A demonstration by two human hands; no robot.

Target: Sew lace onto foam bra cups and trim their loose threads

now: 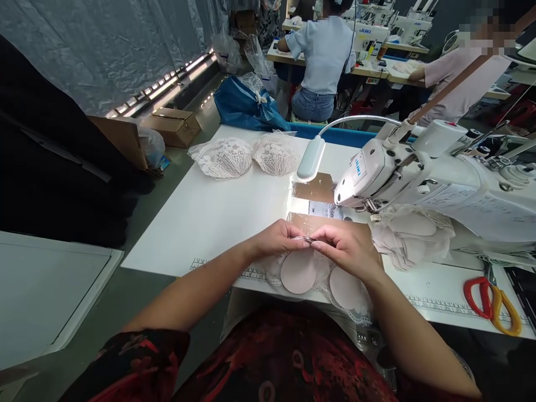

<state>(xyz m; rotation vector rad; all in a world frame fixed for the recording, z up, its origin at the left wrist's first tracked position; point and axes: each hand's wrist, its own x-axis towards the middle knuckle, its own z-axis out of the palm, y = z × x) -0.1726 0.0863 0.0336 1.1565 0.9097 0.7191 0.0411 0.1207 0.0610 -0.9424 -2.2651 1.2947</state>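
In front of me hangs a white lace bra, its pale pads facing up, partly on the table and partly over its front edge. My left hand pinches the upper edge of the lace between thumb and fingertips. Close beside it, my right hand is closed in a pinch on the same edge. A small, dark, shiny bit shows between the fingertips, too small to name. Behind the hands stands a white sewing machine, its needle area lit by a lamp.
Two lace cups lie at the table's back edge. More pale lace pieces are heaped under the machine arm. Scissors with red and yellow handles lie at the right. Brown cardboard covers the machine bed. Two people sit at machines beyond.
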